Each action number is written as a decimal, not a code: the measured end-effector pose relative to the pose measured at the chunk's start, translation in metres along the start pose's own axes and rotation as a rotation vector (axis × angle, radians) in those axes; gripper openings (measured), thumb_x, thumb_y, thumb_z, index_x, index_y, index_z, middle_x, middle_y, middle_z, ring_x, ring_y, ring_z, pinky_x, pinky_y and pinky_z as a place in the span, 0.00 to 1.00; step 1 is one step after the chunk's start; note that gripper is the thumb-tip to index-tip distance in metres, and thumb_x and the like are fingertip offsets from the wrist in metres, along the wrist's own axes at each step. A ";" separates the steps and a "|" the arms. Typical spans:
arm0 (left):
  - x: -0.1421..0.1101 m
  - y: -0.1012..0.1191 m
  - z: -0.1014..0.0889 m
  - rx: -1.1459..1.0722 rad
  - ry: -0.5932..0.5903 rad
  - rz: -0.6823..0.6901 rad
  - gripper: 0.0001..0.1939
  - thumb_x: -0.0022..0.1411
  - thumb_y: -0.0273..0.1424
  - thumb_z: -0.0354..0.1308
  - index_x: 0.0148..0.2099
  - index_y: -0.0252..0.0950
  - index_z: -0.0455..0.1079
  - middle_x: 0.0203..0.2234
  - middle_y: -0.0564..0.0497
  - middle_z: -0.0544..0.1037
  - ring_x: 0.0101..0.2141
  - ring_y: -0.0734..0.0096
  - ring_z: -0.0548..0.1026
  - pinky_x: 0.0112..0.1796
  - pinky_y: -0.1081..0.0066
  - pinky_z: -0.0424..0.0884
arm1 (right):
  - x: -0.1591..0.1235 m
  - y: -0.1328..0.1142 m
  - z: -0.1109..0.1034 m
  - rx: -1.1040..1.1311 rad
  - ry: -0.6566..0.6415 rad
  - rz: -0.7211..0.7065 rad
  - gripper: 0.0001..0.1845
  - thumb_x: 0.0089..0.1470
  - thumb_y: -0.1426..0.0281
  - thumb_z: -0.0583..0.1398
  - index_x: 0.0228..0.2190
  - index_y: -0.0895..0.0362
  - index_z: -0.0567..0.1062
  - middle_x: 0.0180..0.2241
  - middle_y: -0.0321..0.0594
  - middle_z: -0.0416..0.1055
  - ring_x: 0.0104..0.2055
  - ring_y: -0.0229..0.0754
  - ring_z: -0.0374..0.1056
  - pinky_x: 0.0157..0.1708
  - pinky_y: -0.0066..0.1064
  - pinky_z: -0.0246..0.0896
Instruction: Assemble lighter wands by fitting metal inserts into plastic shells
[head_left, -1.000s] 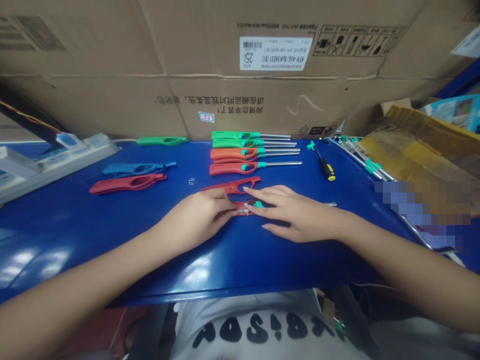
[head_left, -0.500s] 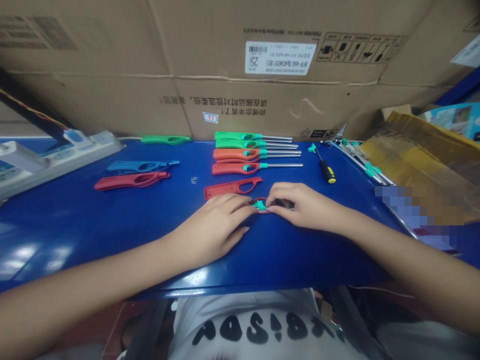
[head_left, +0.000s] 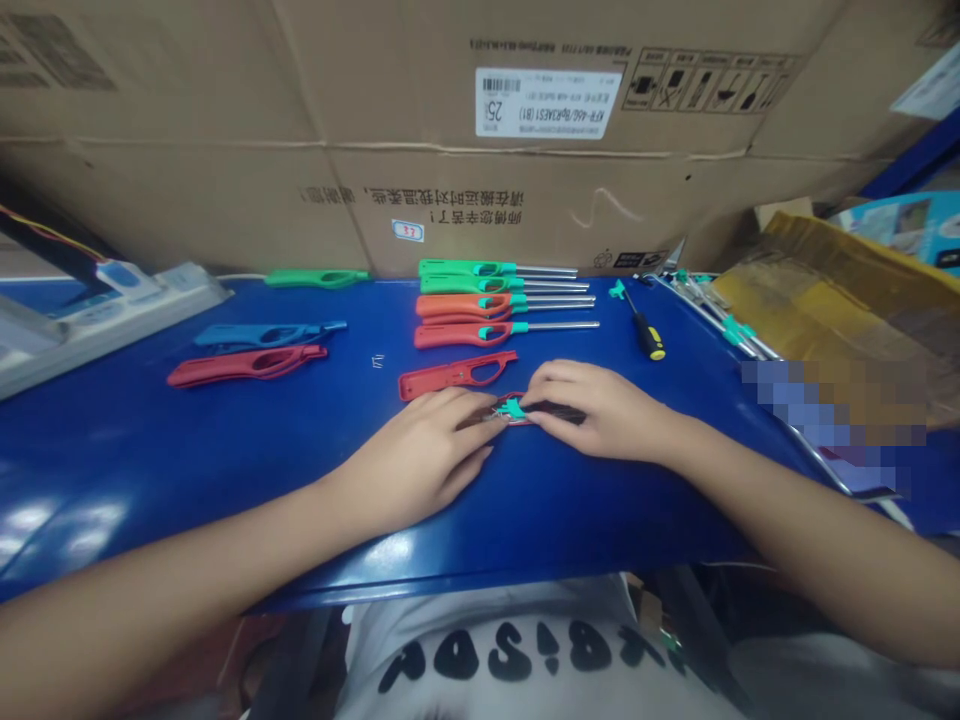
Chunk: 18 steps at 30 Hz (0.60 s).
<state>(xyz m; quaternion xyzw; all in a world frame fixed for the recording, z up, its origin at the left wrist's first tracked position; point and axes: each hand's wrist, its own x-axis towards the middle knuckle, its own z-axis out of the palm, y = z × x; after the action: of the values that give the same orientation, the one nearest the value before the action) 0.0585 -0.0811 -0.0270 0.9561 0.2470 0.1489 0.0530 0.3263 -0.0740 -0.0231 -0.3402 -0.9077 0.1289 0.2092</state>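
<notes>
Between my hands lies a red lighter shell half on the blue table, mostly covered by fingers. A green trigger sits in it, with thin metal parts beside it. My left hand is closed over the shell's left end, palm down, thumb and fingers at the trigger. Thumb and fingertips of my right hand pinch at the trigger's right side; exactly what is between them is partly hidden. Just behind my left hand, the other red shell half lies with its inside up.
Assembled gas lighters lie in a row at the back. Shells in red, blue and green are on the left, near a power strip. Small metal pins, a screwdriver and metal tubes also lie about.
The whole view has shifted slightly. My right fingertips have moved a little at the trigger, and more of the thin metal parts shows by my left fingers. Both hands stay on the shell.
</notes>
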 end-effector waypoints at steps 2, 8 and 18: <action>0.000 0.000 0.000 -0.017 0.002 -0.001 0.19 0.72 0.29 0.51 0.62 0.35 0.71 0.57 0.40 0.73 0.56 0.55 0.71 0.56 0.54 0.72 | 0.002 0.004 0.001 -0.014 0.058 0.007 0.13 0.67 0.69 0.55 0.48 0.55 0.77 0.46 0.46 0.74 0.48 0.46 0.69 0.50 0.41 0.65; 0.001 0.001 0.001 -0.029 -0.004 0.012 0.20 0.71 0.26 0.51 0.62 0.34 0.70 0.57 0.39 0.73 0.57 0.53 0.70 0.57 0.52 0.71 | 0.009 0.006 0.002 -0.188 -0.043 0.133 0.25 0.67 0.72 0.51 0.63 0.47 0.68 0.66 0.46 0.60 0.64 0.57 0.56 0.61 0.60 0.52; 0.000 -0.002 0.000 -0.124 0.003 -0.010 0.23 0.70 0.26 0.52 0.64 0.37 0.68 0.58 0.39 0.72 0.57 0.55 0.72 0.57 0.54 0.72 | 0.005 0.026 -0.004 -0.028 0.080 0.279 0.04 0.59 0.69 0.61 0.36 0.55 0.76 0.50 0.48 0.72 0.55 0.52 0.68 0.56 0.52 0.61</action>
<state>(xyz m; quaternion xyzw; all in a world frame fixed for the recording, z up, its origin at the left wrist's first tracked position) 0.0576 -0.0789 -0.0268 0.9495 0.2420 0.1650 0.1128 0.3394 -0.0516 -0.0283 -0.4710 -0.8441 0.1303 0.2205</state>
